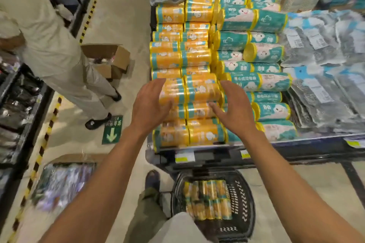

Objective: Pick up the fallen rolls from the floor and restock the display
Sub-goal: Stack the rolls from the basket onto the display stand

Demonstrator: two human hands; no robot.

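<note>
Shop aisle: a display shelf [308, 138] is stacked with orange rolls [178, 56] and teal rolls [254, 79]. The left hand [150, 104] and right hand [235, 108], fingers straight and spread, press the two ends of the top orange pair [192, 90]. On the floor, a black basket [245, 201] holds more basket rolls [207, 200].

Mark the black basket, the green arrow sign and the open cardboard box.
black basket [244, 199], head view, bare right wall
green arrow sign [111, 136], head view, its arrow
open cardboard box [100, 51], head view, brown top flap
</note>
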